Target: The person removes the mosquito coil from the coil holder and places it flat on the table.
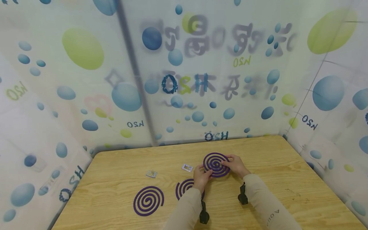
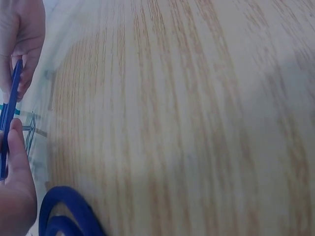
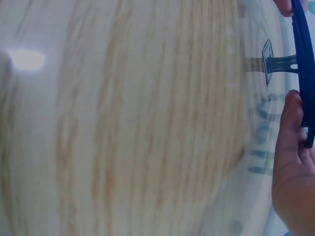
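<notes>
Both hands hold a purple mosquito coil point(image 1: 216, 165) by its edges above the table's back part. My left hand point(image 1: 200, 178) pinches its near left side, and my right hand point(image 1: 237, 165) grips the right side, thumb on top. In the right wrist view, a metal coil stand point(image 3: 268, 64) has its raised prong reaching the underside of the coil point(image 3: 306, 69); whether they are joined I cannot tell. Partly behind the left hand and sleeve lies a second coil point(image 1: 181, 188). Another coil point(image 1: 148, 201) lies flat further left.
Two small metal stands, one nearer the hands point(image 1: 187, 167) and another stand point(image 1: 151, 173) further left, lie on the wooden table point(image 1: 115, 179). A patterned curtain point(image 1: 178, 111) hangs around the table's back and sides. Black wrist mounts hang under both sleeves.
</notes>
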`<state>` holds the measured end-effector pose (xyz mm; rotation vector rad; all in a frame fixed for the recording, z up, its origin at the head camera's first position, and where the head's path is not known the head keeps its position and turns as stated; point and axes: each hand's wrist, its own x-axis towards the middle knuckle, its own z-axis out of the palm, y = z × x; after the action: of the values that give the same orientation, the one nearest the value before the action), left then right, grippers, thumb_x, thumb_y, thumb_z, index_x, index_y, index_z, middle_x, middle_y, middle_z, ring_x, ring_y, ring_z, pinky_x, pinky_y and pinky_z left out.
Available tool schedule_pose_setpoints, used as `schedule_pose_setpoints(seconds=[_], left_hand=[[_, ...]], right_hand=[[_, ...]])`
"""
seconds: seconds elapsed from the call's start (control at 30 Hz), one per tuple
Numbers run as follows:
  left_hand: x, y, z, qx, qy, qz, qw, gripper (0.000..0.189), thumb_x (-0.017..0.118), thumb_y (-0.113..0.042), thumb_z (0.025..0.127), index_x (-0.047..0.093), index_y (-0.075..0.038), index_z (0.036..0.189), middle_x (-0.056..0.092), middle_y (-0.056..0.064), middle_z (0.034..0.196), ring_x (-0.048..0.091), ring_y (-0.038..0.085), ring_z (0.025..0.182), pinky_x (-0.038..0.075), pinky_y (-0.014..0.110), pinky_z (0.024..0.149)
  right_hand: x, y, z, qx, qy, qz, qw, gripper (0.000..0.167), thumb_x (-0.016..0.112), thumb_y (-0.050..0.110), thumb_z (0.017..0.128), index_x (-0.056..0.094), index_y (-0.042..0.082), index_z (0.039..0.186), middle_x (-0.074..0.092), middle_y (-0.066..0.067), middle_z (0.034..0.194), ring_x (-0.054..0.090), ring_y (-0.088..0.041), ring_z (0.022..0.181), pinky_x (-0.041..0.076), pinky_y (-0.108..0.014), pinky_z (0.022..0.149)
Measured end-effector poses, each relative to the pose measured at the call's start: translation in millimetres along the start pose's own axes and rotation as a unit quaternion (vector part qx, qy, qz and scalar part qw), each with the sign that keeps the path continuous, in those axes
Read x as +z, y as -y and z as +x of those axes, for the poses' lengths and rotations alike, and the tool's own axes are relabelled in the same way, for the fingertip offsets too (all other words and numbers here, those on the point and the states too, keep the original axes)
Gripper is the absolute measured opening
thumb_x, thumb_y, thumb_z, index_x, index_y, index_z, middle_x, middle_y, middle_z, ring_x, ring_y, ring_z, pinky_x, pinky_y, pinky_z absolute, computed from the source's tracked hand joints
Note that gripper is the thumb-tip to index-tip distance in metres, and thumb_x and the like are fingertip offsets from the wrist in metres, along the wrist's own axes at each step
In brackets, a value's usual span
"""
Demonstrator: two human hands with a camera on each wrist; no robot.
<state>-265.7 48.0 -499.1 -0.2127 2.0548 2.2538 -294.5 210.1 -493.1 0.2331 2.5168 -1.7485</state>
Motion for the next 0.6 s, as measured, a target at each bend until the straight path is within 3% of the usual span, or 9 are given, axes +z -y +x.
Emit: schedule_pose_setpoints(seconds=[0.6], left_hand=[[0.1, -2.8, 1.0, -0.005, -0.004, -0.005, 1.0000, 0.038, 0.060, 0.006, 0.078, 0.045, 0.010, 0.114, 0.062, 0.017, 0.084, 0.057, 0.012, 0.061, 0.053, 0.025, 0.058]], right_hand=[[1.0, -0.1, 0.8, 0.004, -0.011, -0.015, 0.9998, 0.041, 0.059, 0.013, 0.084, 0.046, -0.009, 0.116, 0.056, -0.029, 0.107, 0.060, -0.028, 0.087, 0.050, -0.036, 0.075]])
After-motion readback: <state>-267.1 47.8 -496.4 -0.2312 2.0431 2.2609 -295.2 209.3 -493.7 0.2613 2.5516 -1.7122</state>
